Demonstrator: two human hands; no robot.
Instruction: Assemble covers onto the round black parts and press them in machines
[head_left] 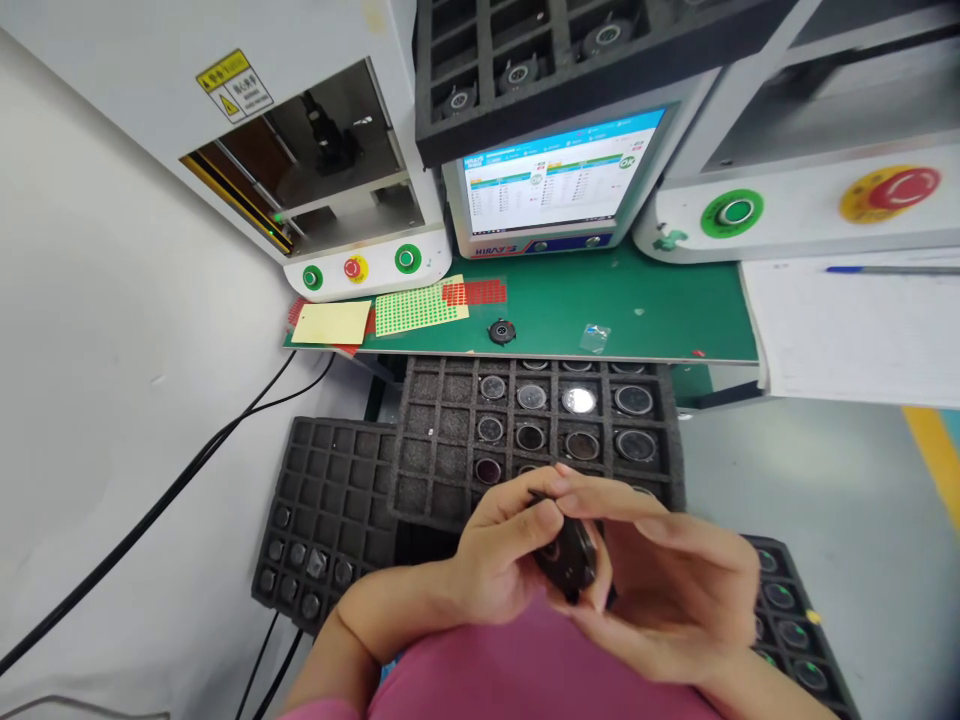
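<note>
We hold 1 small black round part [568,555] between our 2 hands, left hand [499,555] pinching its near edge, right hand [675,590] cupped under it, just above the foam tray [442,420].

Pink top, forearms bare, 2 bare hands [600,570], no gloves/rings.
</note>
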